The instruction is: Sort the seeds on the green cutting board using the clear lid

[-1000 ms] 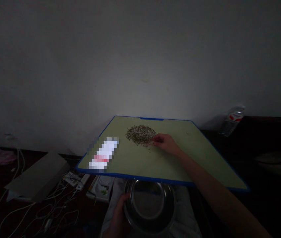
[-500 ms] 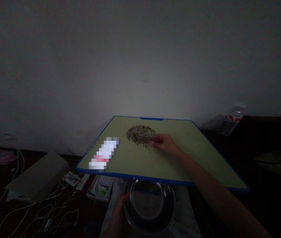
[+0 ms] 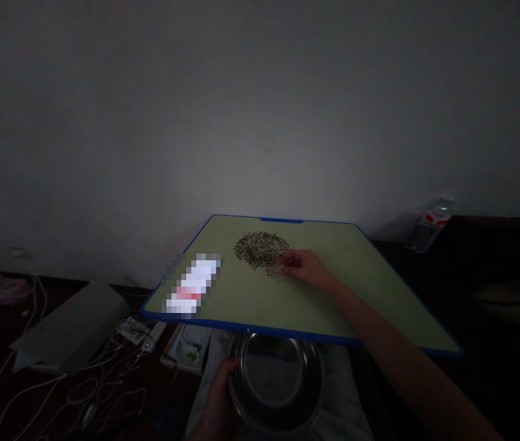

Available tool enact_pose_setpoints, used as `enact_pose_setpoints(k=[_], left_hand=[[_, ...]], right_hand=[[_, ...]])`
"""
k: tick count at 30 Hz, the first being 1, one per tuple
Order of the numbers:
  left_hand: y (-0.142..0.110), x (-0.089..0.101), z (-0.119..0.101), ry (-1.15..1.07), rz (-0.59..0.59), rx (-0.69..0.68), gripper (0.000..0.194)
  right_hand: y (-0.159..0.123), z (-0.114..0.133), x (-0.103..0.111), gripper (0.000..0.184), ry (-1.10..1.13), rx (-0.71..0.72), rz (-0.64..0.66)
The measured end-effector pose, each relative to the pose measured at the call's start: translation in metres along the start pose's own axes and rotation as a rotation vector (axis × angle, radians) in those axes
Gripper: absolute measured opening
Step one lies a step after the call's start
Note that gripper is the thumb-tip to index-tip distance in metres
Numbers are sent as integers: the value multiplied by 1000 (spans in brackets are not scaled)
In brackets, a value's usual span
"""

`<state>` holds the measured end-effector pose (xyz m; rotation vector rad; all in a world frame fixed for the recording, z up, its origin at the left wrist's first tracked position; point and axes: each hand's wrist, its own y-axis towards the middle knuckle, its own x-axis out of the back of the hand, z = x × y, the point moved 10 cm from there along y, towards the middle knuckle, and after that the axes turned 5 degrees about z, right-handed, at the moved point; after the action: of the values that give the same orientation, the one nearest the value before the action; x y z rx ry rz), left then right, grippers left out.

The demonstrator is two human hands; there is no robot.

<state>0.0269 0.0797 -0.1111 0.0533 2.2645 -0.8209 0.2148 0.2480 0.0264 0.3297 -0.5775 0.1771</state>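
A heap of small dark and pale grains or seeds (image 3: 260, 248) lies spread on a pale green board with a blue rim (image 3: 241, 300). At the heap's right edge is my right hand (image 3: 303, 266), its fingers pinched together just above the board. What sits between the fingertips is too small to make out; a few loose grains lie beside them. Below the board's near edge, my left hand (image 3: 220, 389) grips the left side of a shiny metal bowl (image 3: 275, 383) at my lap. The bowl's inside looks dark.
A bright phone-like rectangle (image 3: 194, 285), blurred out, lies on the board's left. A plastic bottle (image 3: 432, 223) leans by the wall at right. On the floor at left are a grey box (image 3: 73, 327), tangled cables (image 3: 98, 386), a pink bag (image 3: 2, 288) and a white tray (image 3: 186, 349).
My right hand stays at the heap's edge with only a slight shift of the fingers. More of the loose grains shows by the fingertips. The left hand and bowl have not moved.
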Motion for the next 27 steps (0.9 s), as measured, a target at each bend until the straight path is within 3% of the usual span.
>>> enact_pose_setpoints(k=[10, 19, 27], left_hand=[[-5, -12, -3, 3, 69, 2, 24], [4, 4, 3, -9, 7, 11, 21], [2, -4, -3, 1, 44, -11, 23]], right_hand=[[0, 0, -4, 17, 49, -11, 28], [-1, 2, -6, 20, 71, -39, 45], [-1, -2, -10, 19, 144, -54, 88]])
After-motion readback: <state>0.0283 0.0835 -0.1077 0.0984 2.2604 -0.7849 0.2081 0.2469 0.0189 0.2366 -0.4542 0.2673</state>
